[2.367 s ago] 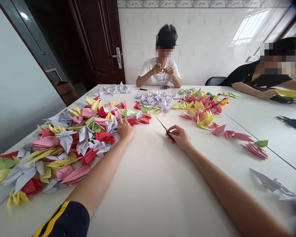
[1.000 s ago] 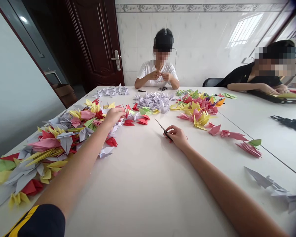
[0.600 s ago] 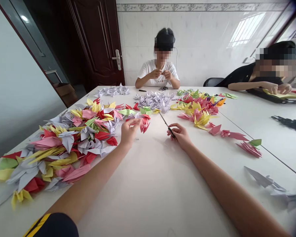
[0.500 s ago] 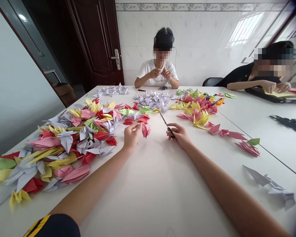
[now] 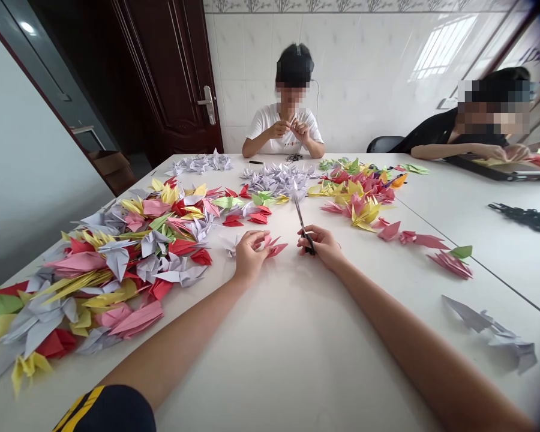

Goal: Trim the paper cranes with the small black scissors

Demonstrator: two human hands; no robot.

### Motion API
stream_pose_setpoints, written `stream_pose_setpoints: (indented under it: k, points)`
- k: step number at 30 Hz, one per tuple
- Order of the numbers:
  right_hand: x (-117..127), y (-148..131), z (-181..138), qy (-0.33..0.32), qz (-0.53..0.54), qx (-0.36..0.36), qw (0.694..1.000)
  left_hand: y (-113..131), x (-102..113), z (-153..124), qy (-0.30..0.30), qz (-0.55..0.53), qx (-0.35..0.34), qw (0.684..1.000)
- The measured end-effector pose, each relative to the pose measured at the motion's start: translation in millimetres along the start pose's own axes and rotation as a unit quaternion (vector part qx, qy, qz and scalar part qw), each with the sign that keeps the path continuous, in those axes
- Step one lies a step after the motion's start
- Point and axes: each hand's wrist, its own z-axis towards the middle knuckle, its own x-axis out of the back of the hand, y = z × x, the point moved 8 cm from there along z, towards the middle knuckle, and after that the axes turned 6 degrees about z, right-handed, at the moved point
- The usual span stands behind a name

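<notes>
My left hand [image 5: 251, 257] is closed on a pink-red folded paper crane [image 5: 276, 248], which pokes out to the right of the fingers. A pale lavender paper piece [image 5: 229, 245] shows just left of that hand, blurred and partly hidden. In my right hand [image 5: 324, 247] is a pair of scissors [image 5: 299, 217] with dark handles; the blades point away from me and look closed. The scissors and the pink-red crane are apart. Left of my left hand spreads a big heap of folded paper cranes [image 5: 121, 264] in grey, yellow, red, pink and green.
Lavender cranes [image 5: 276, 180] lie across the white table [image 5: 270, 360], with a mixed-colour pile [image 5: 364, 195] beyond my right hand. A grey crane [image 5: 492, 330] and a dark cord bundle [image 5: 522, 217] lie at right. One person [image 5: 283, 123] sits opposite, another [image 5: 436, 132] at far right.
My left hand has moved slightly right and down, and the pink-red crane has turned from hanging to lying sideways. The lavender piece now shows beside that hand. The scissors point more straight ahead.
</notes>
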Motion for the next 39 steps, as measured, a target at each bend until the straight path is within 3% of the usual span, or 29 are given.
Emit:
stream_pose_setpoints:
  k: [4,10,23,29,36,39]
  points:
    - [-20,-2,-6,-0.018,0.005,0.005,1.000,-1,-10,-1,-0.044,-0.027,-0.029,0.998]
    - [-35,1,-13,0.019,0.044,-0.037,0.998,5,-13,-5,-0.067,-0.050,-0.045,0.996]
    - [-17,11,-7,0.077,0.132,-0.029,0.988,2,-13,-1,-0.085,-0.122,-0.003,0.989]
    - [-16,5,-11,0.113,0.127,-0.014,0.985,1,-17,-1,-0.090,-0.077,-0.020,0.993]
    - [-11,-4,-11,0.130,0.134,0.022,0.982,-5,-36,-8,-0.209,-0.064,0.048,0.975]
    - [-10,-2,-9,0.124,0.161,0.024,0.979,-10,-36,-12,-0.223,-0.035,0.079,0.971]
